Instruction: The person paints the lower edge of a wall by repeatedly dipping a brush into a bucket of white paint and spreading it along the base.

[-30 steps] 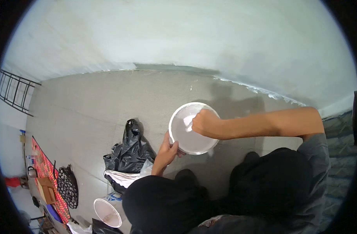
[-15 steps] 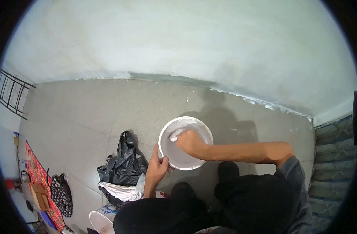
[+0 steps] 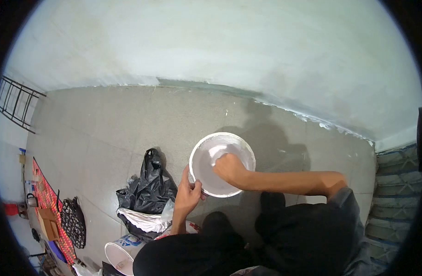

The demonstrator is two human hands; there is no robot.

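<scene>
Left hand (image 3: 187, 198) clasped round white plastic bucket (image 3: 224, 135) by its side — right hand (image 3: 230, 170) fisted over opening, held item hidden.

Short grey sleeve (image 3: 347, 209), plain black trousers (image 3: 307, 232)
</scene>
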